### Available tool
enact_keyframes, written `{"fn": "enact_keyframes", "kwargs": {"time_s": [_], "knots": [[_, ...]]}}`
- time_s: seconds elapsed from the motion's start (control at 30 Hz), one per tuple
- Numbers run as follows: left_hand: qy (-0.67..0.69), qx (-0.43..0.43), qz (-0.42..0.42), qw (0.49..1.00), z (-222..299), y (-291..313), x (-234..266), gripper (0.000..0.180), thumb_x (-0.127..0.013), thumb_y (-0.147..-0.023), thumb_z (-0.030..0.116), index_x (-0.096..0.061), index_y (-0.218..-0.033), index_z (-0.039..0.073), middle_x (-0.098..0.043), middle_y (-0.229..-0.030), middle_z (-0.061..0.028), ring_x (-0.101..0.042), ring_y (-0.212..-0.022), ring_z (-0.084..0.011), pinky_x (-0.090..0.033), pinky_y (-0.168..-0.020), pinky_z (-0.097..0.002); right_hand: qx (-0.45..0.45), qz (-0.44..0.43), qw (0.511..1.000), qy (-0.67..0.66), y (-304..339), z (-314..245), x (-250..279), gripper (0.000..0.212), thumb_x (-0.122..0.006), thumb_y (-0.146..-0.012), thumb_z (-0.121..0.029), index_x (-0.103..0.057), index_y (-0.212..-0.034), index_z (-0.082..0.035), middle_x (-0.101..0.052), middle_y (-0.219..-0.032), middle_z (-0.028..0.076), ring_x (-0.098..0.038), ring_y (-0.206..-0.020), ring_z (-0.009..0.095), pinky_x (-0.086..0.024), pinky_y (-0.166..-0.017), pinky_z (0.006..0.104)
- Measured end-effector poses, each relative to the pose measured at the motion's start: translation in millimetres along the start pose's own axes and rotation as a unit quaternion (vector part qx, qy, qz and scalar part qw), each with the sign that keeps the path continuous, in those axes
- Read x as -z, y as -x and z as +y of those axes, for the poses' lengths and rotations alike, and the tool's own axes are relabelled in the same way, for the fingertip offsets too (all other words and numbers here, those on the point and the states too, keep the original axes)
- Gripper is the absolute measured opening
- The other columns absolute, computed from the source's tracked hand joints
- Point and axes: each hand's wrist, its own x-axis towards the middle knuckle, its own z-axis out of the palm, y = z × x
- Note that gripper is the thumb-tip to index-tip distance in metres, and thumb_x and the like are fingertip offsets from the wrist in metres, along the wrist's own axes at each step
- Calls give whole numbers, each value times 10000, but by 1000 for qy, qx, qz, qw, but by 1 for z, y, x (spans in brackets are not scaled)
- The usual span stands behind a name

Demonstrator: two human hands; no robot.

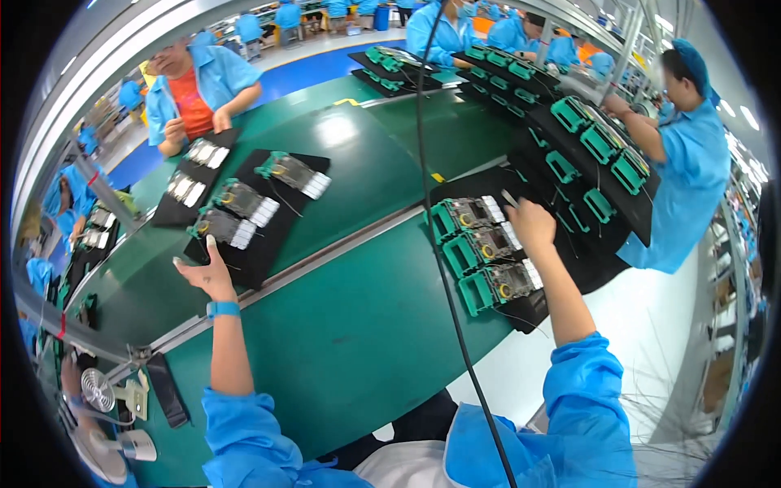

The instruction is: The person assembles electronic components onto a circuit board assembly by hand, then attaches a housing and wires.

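Note:
My left hand (210, 275) is open, thumb and fingers apart, at the near left corner of a black board (259, 259). On that board lie several device units (237, 201) with green plastic frames, metal-looking insides and white blocks. My right hand (533, 226) is closed, with a small thin pale thing (510, 198) sticking out at its fingertips; its kind is too small to tell. It is just beyond the white-block ends of a row of similar units (490, 241) with green frames, which lie on another black board (527, 313).
A black cable (443, 244) hangs down across the view. A metal rail (325, 264) divides the green tabletop (350, 350). Stacked black boards with green frames (598, 145) stand at right, beside a co-worker. At left are a small fan (98, 390) and a dark phone-like slab (167, 390).

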Motion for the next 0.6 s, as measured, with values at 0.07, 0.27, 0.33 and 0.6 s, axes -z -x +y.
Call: {"fn": "enact_keyframes", "kwargs": {"time_s": [0.07, 0.27, 0.33, 0.6], "knots": [[112, -38, -254, 960, 40, 64, 4, 465, -706, -861, 172, -490, -1217, -34, -568, -1136, -119, -580, -981, -207, -491, -841, -337, -76, -69, 987, 126, 31, 76, -4, 211, -613, -867, -261, -678, -826, -65, -689, -775, 145, -692, -748, 306, -547, -636, 417], [229, 273, -814, 460, 90, 223, 104, 292, -579, -941, 81, -510, -1207, -17, -640, -1100, -163, -648, -1012, -245, -552, -849, -343, -173, 19, 975, 136, 94, 130, -6, 548, -593, -861, -541, -629, -774, -1, -670, -839, 174, -679, -750, 359, -554, -641, 410], [132, 269, -864, 404, 124, 251, 111, 343, -560, -966, 146, -485, -1249, -32, -628, -1137, -154, -628, -1070, -247, -530, -906, -338, -181, 42, 974, 126, 97, 144, 1, 607, -610, -825, -596, -618, -771, 9, -664, -843, 179, -677, -748, 363, -552, -640, 411], [130, 406, -800, 423, 140, 287, 110, 440, -562, -958, 156, -406, -1337, -3, -562, -1255, -202, -600, -1123, -282, -506, -944, -369, -192, 11, 981, 42, 107, 174, 14, 796, -692, -650, -731, -658, -887, 28, -676, -825, 203, -683, -815, 329, -548, -660, 403]]}}
